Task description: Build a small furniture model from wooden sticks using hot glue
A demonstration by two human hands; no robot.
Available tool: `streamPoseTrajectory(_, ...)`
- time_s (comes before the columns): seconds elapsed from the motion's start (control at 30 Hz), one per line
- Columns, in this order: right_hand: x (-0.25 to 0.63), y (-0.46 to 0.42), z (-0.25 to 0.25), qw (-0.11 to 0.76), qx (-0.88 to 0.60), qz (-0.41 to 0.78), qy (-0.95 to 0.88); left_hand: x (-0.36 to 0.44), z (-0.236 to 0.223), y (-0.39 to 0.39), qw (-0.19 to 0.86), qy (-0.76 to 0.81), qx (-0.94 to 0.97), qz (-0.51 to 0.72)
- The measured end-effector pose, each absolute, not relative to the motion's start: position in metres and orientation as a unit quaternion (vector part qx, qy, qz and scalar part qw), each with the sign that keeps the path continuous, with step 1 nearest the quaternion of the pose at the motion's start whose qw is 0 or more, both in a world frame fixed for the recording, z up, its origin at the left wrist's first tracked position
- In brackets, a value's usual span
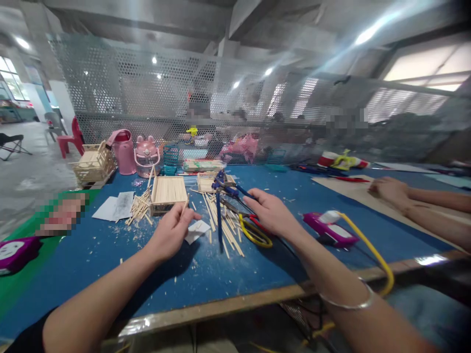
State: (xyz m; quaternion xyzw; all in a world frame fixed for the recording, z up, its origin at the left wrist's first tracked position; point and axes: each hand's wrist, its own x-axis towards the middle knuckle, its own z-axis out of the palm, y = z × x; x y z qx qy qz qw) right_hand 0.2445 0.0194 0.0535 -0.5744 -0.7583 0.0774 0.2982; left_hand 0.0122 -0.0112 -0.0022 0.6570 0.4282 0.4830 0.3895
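My left hand (170, 234) is closed in a pinch on a thin wooden stick (184, 208) that points up toward a small wooden-stick box (168, 192). A scrap of white paper (197, 230) lies just right of that hand. My right hand (273, 214) rests palm down on the blue table mat (206, 274), fingers curled toward the blue-handled cutters (220, 196). Yellow-and-red scissors (254, 230) lie under its wrist side. Loose sticks (222, 228) are scattered between the hands.
A finished stick house (92, 164), a pink jug (124, 151) and a pink container (146, 156) stand at the back left. A purple glue gun with a yellow cord (331, 230) lies to the right. Another person's hands (390, 190) rest on brown board at far right.
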Motion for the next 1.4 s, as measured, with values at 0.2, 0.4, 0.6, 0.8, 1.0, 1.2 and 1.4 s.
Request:
streamPoseTrajectory(0.2,0.192,-0.001,0.039,0.453,-0.464,0.409,-0.642,0.012,0.004,-0.018,0.284,0.438,0.727,0.446)
streamPoseTrajectory(0.4,0.173,-0.023,0.028,0.487,-0.246,0.696,-0.467,0.013,0.006,-0.022,0.324,0.381,0.714,0.490)
streamPoseTrajectory(0.6,0.160,-0.028,0.022,0.412,-0.156,0.757,-0.482,0.021,0.010,-0.033,0.324,0.357,0.766,0.424)
streamPoseTrajectory(0.8,0.176,-0.010,0.032,0.453,-0.220,0.662,-0.555,0.017,0.012,-0.030,0.281,0.391,0.748,0.457)
streamPoseTrajectory(1.0,0.194,-0.006,0.039,0.394,-0.358,0.388,-0.752,0.010,0.009,-0.020,0.240,0.414,0.714,0.512)
streamPoseTrajectory(1.2,0.189,-0.014,0.034,0.301,-0.428,0.138,-0.841,0.010,0.009,-0.021,0.239,0.412,0.699,0.534)
streamPoseTrajectory(1.4,0.188,-0.016,0.033,0.264,-0.445,0.122,-0.847,0.011,0.006,-0.021,0.261,0.390,0.695,0.545)
